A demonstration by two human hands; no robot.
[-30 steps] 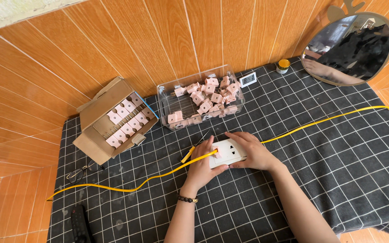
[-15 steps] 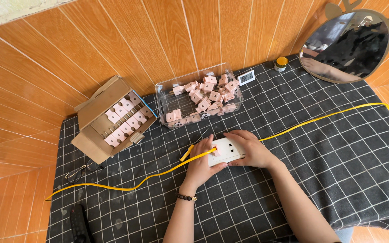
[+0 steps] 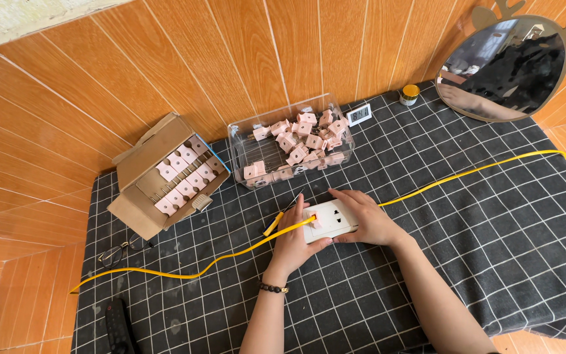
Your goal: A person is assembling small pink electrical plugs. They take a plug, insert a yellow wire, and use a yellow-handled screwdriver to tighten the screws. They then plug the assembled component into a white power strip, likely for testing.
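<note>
The white socket plate (image 3: pixel 330 220) under both hands looks like smooth, slightly glossy plastic. A matt black cloth (image 3: pixel 479 262) with a thin white grid covers the tabletop and shows soft creases at the near right. The far wall (image 3: pixel 185 72) is varnished wood planks with a warm sheen. At the left stands a box (image 3: pixel 140 196) of dull brown cardboard; right of it, a clear glossy plastic bin (image 3: pixel 289 149) holds matt pink plastic pieces (image 3: pixel 296 141).
</note>
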